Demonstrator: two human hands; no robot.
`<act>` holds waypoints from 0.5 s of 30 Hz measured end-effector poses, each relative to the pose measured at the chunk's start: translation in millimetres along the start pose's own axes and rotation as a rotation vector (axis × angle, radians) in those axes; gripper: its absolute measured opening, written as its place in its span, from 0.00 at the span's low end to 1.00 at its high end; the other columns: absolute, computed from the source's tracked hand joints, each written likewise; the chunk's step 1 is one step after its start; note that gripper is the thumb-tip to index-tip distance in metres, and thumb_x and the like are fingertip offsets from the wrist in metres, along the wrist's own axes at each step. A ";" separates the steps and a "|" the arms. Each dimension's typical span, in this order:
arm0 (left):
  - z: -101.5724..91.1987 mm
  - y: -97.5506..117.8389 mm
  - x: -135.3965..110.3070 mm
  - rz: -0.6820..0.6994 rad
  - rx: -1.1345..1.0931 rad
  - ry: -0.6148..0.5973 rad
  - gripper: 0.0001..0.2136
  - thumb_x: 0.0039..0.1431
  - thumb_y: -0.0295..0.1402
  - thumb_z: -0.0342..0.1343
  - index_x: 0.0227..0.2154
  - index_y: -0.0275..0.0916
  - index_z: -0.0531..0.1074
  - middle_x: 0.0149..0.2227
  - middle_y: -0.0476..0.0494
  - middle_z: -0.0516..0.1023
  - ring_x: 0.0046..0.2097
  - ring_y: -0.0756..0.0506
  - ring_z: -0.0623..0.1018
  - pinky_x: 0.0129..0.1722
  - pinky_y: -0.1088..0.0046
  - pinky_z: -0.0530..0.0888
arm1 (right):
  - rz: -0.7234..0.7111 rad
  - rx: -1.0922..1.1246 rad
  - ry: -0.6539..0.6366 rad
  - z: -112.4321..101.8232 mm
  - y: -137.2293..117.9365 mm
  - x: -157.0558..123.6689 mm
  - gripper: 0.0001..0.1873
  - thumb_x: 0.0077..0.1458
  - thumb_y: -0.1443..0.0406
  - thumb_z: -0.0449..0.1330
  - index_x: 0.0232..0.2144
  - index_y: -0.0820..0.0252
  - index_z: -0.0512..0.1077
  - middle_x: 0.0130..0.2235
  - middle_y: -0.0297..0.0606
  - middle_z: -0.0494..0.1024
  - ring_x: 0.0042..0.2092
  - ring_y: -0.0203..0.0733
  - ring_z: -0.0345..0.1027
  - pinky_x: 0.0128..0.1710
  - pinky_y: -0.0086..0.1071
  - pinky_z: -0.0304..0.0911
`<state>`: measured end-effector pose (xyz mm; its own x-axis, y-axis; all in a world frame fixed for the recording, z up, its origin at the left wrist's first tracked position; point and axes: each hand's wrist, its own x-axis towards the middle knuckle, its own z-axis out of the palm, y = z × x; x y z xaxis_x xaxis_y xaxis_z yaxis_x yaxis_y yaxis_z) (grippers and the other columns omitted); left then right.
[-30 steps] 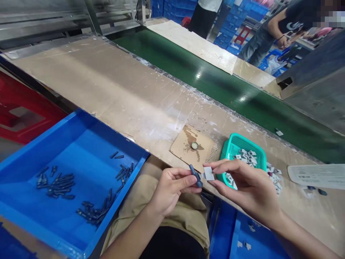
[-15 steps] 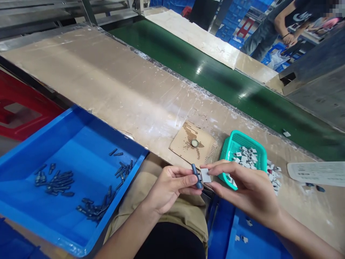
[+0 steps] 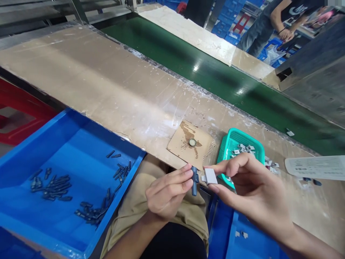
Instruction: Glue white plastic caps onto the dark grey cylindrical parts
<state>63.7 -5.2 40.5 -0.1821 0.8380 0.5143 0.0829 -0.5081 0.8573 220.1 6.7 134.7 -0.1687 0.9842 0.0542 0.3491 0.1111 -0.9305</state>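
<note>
Between the thumb and fingers of my left hand (image 3: 170, 192) is a dark blue-grey plastic piece (image 3: 194, 181), shaped like a short rod with a small socket on its side. My right hand (image 3: 250, 187) pinches a light grey square piece (image 3: 211, 176) between thumb and forefinger. A narrow tab on the square piece points at the rod's socket, with a small gap between the two. Behind my right hand a green basket (image 3: 222, 154) holds several similar grey pieces. Several dark rod pieces (image 3: 56, 187) lie in the blue bin (image 3: 88, 140) at the left.
A cardboard square (image 3: 178, 144) with a bottle cap (image 3: 192, 142) lies on the brown worktop (image 3: 113, 93). Beyond runs a green conveyor belt (image 3: 172, 50). A white labelled object (image 3: 315, 167) is at the right, and a lower blue bin (image 3: 248, 248) below. Another person stands at the back right.
The grey square piece and the dark rod piece were together; now a gap shows between them. My left hand has turned, its fingers straighter, and the rod stands more upright.
</note>
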 end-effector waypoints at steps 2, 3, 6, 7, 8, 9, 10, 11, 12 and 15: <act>-3.8 1.0 1.3 0.030 0.013 -0.046 0.20 0.45 0.15 0.60 0.35 0.48 0.77 0.38 0.50 0.79 0.41 0.43 0.79 0.39 0.69 0.79 | 0.025 0.001 -0.025 -0.2 2.7 0.8 0.16 0.48 0.69 0.66 0.29 0.55 0.60 0.36 0.36 0.79 0.38 0.39 0.74 0.35 0.28 0.73; -6.0 1.5 1.5 0.038 0.021 -0.078 0.19 0.45 0.15 0.60 0.36 0.47 0.77 0.38 0.50 0.79 0.42 0.42 0.79 0.40 0.68 0.79 | 0.041 0.002 -0.044 -0.7 4.1 1.6 0.16 0.48 0.68 0.66 0.29 0.55 0.60 0.36 0.37 0.79 0.38 0.40 0.74 0.36 0.28 0.72; -11.4 0.1 1.2 0.037 0.056 -0.231 0.20 0.48 0.17 0.59 0.40 0.47 0.75 0.42 0.49 0.78 0.46 0.42 0.77 0.45 0.66 0.77 | 0.090 0.025 -0.105 -2.2 6.8 4.7 0.16 0.48 0.67 0.65 0.28 0.56 0.59 0.36 0.39 0.79 0.40 0.41 0.75 0.37 0.30 0.72; -12.2 -1.6 1.5 0.030 0.071 -0.276 0.20 0.49 0.17 0.58 0.41 0.47 0.75 0.43 0.48 0.78 0.47 0.42 0.76 0.47 0.66 0.76 | 0.103 0.035 -0.116 -1.9 7.3 5.9 0.15 0.49 0.67 0.65 0.28 0.56 0.59 0.36 0.39 0.79 0.40 0.42 0.75 0.37 0.30 0.72; -12.2 -3.8 2.4 0.029 0.083 -0.310 0.19 0.50 0.18 0.58 0.41 0.47 0.75 0.43 0.49 0.78 0.47 0.42 0.76 0.47 0.66 0.75 | 0.111 0.046 -0.121 -1.1 8.0 7.4 0.15 0.49 0.67 0.65 0.28 0.56 0.59 0.36 0.39 0.78 0.40 0.41 0.75 0.37 0.30 0.72; -11.7 -6.2 4.3 0.038 0.091 -0.314 0.18 0.50 0.18 0.58 0.40 0.47 0.75 0.43 0.49 0.78 0.46 0.42 0.77 0.47 0.66 0.75 | 0.110 0.057 -0.124 0.4 9.5 9.3 0.15 0.50 0.66 0.64 0.28 0.56 0.58 0.36 0.39 0.78 0.39 0.40 0.74 0.37 0.30 0.71; -10.8 -8.4 7.2 0.047 0.094 -0.302 0.18 0.49 0.18 0.59 0.39 0.47 0.76 0.41 0.49 0.78 0.45 0.42 0.77 0.47 0.67 0.76 | 0.103 0.067 -0.125 2.1 12.6 12.2 0.14 0.50 0.66 0.64 0.28 0.56 0.58 0.35 0.38 0.78 0.38 0.40 0.74 0.37 0.30 0.71; -9.9 -10.2 11.3 0.042 0.091 -0.273 0.17 0.48 0.18 0.60 0.38 0.47 0.77 0.40 0.49 0.79 0.44 0.42 0.78 0.46 0.68 0.76 | 0.089 0.073 -0.124 3.5 18.0 16.9 0.14 0.50 0.66 0.63 0.29 0.56 0.58 0.35 0.38 0.78 0.37 0.39 0.74 0.37 0.31 0.71; -9.6 -11.6 16.4 -0.007 0.067 -0.223 0.17 0.47 0.18 0.61 0.36 0.47 0.78 0.39 0.49 0.79 0.44 0.43 0.78 0.47 0.71 0.75 | 0.067 0.069 -0.118 3.5 26.2 24.5 0.14 0.50 0.65 0.63 0.30 0.56 0.58 0.34 0.37 0.77 0.36 0.38 0.74 0.37 0.31 0.70; -15.6 -15.1 36.4 -0.284 -0.121 -0.082 0.15 0.50 0.22 0.61 0.38 0.48 0.78 0.41 0.49 0.79 0.44 0.46 0.77 0.49 0.77 0.72 | -0.036 -0.091 0.049 -15.9 64.6 70.5 0.12 0.50 0.63 0.61 0.31 0.56 0.58 0.34 0.37 0.76 0.35 0.39 0.73 0.37 0.33 0.69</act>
<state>40.5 29.9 45.9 -0.1013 0.9604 0.2594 -0.0785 -0.2677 0.9603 245.4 85.5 84.2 -0.1386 0.9846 0.1067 0.4266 0.1566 -0.8908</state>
